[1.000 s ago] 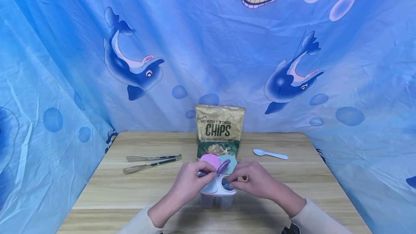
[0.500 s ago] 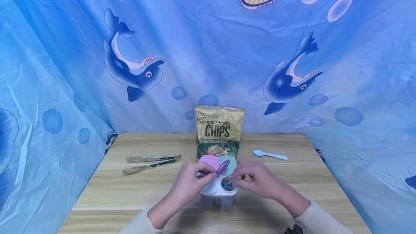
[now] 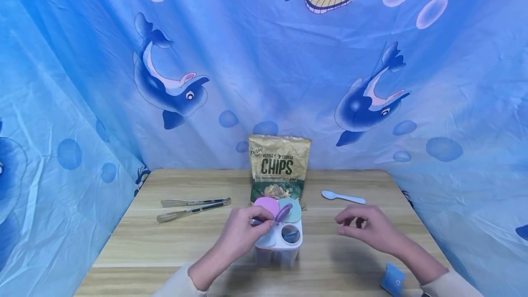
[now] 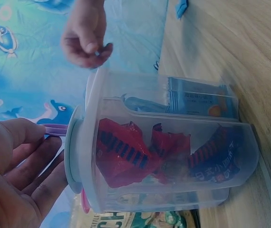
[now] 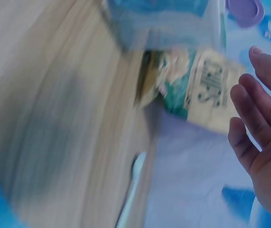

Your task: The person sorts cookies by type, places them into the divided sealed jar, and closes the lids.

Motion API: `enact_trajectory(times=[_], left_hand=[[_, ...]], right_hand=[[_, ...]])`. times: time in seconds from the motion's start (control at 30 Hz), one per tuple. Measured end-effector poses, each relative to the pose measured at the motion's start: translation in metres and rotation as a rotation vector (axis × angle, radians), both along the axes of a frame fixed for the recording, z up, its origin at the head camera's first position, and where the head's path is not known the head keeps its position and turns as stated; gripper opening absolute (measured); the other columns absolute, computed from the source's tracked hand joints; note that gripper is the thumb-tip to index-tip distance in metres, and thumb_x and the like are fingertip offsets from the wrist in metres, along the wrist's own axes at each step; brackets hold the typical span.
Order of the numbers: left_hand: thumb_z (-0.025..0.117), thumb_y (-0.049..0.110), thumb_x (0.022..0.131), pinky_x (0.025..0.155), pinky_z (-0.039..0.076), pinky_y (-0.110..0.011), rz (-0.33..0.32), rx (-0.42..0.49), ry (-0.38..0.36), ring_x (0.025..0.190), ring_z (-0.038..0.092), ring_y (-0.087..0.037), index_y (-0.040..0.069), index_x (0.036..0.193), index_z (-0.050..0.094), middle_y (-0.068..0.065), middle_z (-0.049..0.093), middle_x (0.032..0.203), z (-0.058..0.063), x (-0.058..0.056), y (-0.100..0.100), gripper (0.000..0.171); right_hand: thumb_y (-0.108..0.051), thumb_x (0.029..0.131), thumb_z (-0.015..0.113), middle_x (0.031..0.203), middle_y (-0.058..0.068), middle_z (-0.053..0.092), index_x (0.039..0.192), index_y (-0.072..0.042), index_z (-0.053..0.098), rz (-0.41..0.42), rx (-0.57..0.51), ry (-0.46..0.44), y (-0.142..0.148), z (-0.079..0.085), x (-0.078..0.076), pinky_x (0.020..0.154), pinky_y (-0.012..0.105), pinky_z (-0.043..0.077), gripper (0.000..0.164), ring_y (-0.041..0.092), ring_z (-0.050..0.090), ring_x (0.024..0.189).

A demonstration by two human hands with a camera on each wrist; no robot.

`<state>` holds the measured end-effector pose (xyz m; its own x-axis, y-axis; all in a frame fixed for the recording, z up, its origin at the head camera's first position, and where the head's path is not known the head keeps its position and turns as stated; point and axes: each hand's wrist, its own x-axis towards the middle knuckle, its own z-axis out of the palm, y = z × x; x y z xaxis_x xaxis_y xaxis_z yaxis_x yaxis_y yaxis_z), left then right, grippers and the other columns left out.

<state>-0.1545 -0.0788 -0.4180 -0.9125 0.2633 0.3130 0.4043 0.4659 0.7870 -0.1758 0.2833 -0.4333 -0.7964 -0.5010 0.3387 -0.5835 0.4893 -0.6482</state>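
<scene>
A clear container [image 3: 276, 256] with a white top stands at the table's middle, its round lids pink [image 3: 266, 205], mint [image 3: 291, 210] and pale blue [image 3: 266, 238]. My left hand [image 3: 248, 229] pinches the purple lid [image 3: 283, 213], tilted up beside the uncovered round opening at the right front. In the left wrist view, red wrappers [image 4: 126, 152] and a blue packet [image 4: 202, 97] show through the container's walls. My right hand [image 3: 373, 228] hovers to the container's right, fingers relaxed with nothing in them. Another blue packet [image 3: 393, 280] lies beneath my right forearm on the table.
A chips bag [image 3: 280, 164] stands right behind the container. Metal tongs [image 3: 194, 207] lie at the left, and a pale blue spoon [image 3: 343, 196] at the back right. A blue sea-print curtain [image 3: 247, 58] hangs behind the wooden table [image 3: 198, 251].
My right hand has moved from the container's opening out to the right. The blue packet at the lower right has come into view. My left hand stays on the purple lid.
</scene>
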Motion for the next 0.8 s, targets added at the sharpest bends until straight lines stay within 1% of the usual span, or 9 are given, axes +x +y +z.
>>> enact_trajectory(times=[0.2,0.4,0.5,0.67,0.8], left_hand=[[0.079,0.011,0.087,0.073,0.057,-0.022,-0.001,-0.006,0.004,0.083,0.069,-0.005,0.018,0.09,0.079,0.014,0.076,0.083,0.0,-0.001,-0.001,0.007],[0.08,0.011,0.087,0.074,0.057,-0.022,0.001,-0.014,0.006,0.082,0.069,-0.004,0.017,0.091,0.079,0.014,0.076,0.083,0.001,0.0,0.0,0.007],[0.08,0.011,0.087,0.073,0.057,-0.022,0.001,-0.019,0.002,0.082,0.069,-0.004,0.017,0.091,0.079,0.013,0.076,0.083,0.003,-0.001,0.0,0.007],[0.08,0.012,0.088,0.072,0.056,-0.021,0.0,-0.035,-0.007,0.082,0.068,-0.004,0.018,0.091,0.08,0.014,0.076,0.083,0.003,-0.001,0.001,0.006],[0.08,0.012,0.088,0.071,0.055,-0.021,0.001,-0.04,-0.01,0.082,0.068,-0.004,0.018,0.091,0.079,0.014,0.076,0.083,0.003,-0.001,0.001,0.006]], right_hand=[[-0.02,0.091,0.079,0.1,-0.011,0.074,0.109,-0.025,0.074,-0.093,0.06,-0.056,0.039,-0.014,0.009,0.064,0.026,0.055,0.02,0.003,0.069,0.087],[-0.021,0.091,0.078,0.102,-0.008,0.074,0.111,-0.021,0.074,-0.18,0.104,-0.143,0.07,-0.024,0.02,0.064,0.025,0.053,0.02,0.001,0.068,0.088],[-0.022,0.091,0.079,0.102,-0.007,0.074,0.111,-0.019,0.075,-0.217,0.135,-0.175,0.083,-0.032,0.024,0.063,0.025,0.052,0.02,-0.001,0.067,0.087],[-0.023,0.09,0.079,0.101,0.001,0.076,0.11,-0.013,0.075,-0.276,0.177,-0.215,0.1,-0.047,0.032,0.062,0.024,0.051,0.023,-0.004,0.065,0.085],[-0.028,0.089,0.08,0.104,0.005,0.076,0.111,-0.012,0.074,-0.314,0.191,-0.284,0.109,-0.059,0.039,0.063,0.024,0.051,0.028,-0.005,0.064,0.085]])
